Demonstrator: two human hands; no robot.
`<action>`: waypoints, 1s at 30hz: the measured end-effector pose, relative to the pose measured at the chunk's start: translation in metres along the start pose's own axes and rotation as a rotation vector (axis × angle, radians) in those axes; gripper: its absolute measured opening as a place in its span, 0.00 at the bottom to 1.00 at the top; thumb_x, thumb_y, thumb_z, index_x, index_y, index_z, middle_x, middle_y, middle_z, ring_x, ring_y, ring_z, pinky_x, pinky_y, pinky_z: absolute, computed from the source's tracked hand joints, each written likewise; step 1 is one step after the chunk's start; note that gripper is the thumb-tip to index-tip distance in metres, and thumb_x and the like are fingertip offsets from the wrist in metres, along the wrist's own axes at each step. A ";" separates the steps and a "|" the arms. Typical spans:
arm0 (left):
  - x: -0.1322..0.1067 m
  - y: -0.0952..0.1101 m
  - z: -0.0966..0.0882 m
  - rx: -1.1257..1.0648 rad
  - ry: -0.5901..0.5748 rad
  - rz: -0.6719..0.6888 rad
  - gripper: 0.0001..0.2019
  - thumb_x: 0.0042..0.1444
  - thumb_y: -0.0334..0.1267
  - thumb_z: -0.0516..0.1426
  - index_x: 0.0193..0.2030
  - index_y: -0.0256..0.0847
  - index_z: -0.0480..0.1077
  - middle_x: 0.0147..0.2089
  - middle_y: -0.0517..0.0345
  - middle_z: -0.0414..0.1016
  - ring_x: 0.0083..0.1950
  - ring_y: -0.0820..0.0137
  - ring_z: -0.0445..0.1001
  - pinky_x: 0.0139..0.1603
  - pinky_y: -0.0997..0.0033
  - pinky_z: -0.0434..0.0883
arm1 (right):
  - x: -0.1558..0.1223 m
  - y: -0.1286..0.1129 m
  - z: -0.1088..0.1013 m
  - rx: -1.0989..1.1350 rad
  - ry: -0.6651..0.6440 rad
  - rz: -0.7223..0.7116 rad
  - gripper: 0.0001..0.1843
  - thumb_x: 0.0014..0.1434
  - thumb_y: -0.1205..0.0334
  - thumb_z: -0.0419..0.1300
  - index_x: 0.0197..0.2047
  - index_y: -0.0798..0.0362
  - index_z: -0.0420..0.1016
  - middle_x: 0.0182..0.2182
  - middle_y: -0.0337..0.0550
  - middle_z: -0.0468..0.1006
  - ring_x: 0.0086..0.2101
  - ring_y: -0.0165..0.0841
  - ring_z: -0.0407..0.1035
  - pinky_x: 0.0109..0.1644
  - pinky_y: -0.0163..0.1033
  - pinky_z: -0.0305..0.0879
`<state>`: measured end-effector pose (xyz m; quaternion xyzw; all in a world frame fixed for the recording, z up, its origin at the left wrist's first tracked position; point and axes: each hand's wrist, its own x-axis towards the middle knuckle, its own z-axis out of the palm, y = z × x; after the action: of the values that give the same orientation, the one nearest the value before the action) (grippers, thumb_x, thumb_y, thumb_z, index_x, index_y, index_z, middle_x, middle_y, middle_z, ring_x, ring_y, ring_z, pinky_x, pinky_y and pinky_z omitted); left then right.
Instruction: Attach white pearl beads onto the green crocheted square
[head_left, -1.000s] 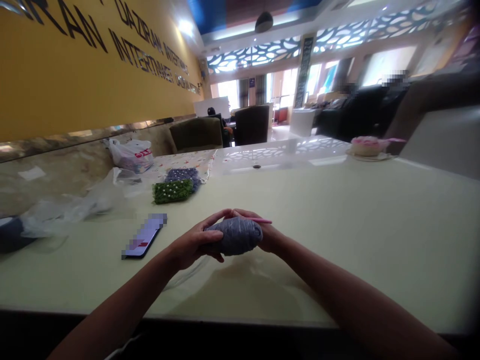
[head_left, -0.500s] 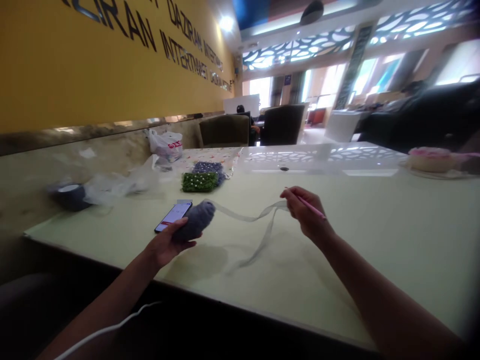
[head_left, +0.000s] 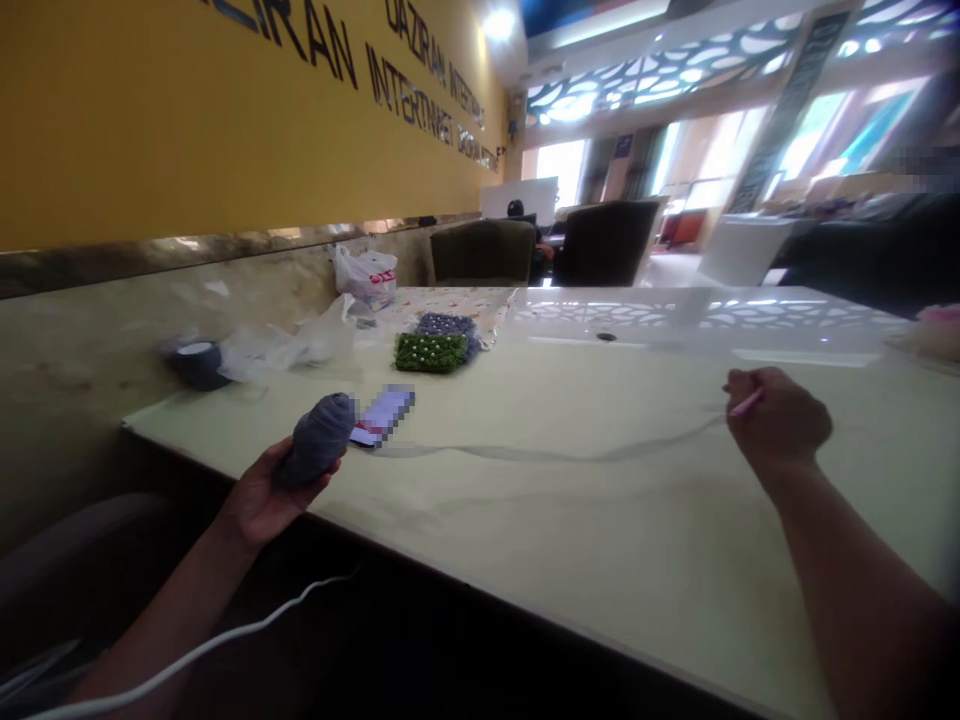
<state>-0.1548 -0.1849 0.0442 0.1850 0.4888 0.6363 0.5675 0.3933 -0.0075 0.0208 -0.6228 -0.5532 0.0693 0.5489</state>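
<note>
Holding a ball of grey yarn (head_left: 315, 440) in the cupped left hand (head_left: 259, 500) at the near edge of the worktop (head_left: 600, 530), lower left of the head view, with the right hand (head_left: 776, 420) well apart at right, closed around a pink crochet hook (head_left: 746, 402). A pale strand of yarn (head_left: 555, 453) runs between the hands, low over the worktop. Just beyond the ball lies a phone (head_left: 382, 415), its screen blurred; farther up, a green crocheted square (head_left: 430, 352) sits beside a purple crocheted piece (head_left: 448, 325).
</note>
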 end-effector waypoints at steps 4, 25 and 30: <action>-0.010 -0.013 0.009 -0.029 -0.036 -0.022 0.18 0.62 0.35 0.49 0.55 0.30 0.68 0.44 0.36 0.79 0.37 0.60 0.81 0.35 0.64 0.80 | -0.030 -0.057 0.017 -0.058 0.035 -0.232 0.10 0.62 0.55 0.54 0.32 0.50 0.70 0.27 0.48 0.70 0.34 0.43 0.66 0.37 0.43 0.50; -0.041 -0.060 -0.012 0.129 -0.520 -0.114 0.18 0.56 0.46 0.59 0.47 0.35 0.76 0.35 0.47 0.79 0.31 0.64 0.77 0.32 0.67 0.74 | -0.175 -0.191 0.097 0.410 -1.184 -0.297 0.15 0.63 0.54 0.56 0.27 0.53 0.68 0.22 0.36 0.67 0.24 0.27 0.58 0.29 0.35 0.55; -0.055 -0.038 -0.032 0.277 -0.444 -0.096 0.28 0.50 0.43 0.63 0.58 0.36 0.71 0.49 0.43 0.77 0.43 0.59 0.77 0.40 0.67 0.74 | -0.179 -0.196 0.108 0.365 -0.983 -0.412 0.13 0.64 0.55 0.55 0.29 0.52 0.66 0.22 0.36 0.68 0.24 0.28 0.59 0.30 0.36 0.56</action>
<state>-0.1437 -0.2528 0.0153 0.3725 0.4428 0.4796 0.6597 0.1308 -0.1205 0.0347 -0.2913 -0.8332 0.3370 0.3277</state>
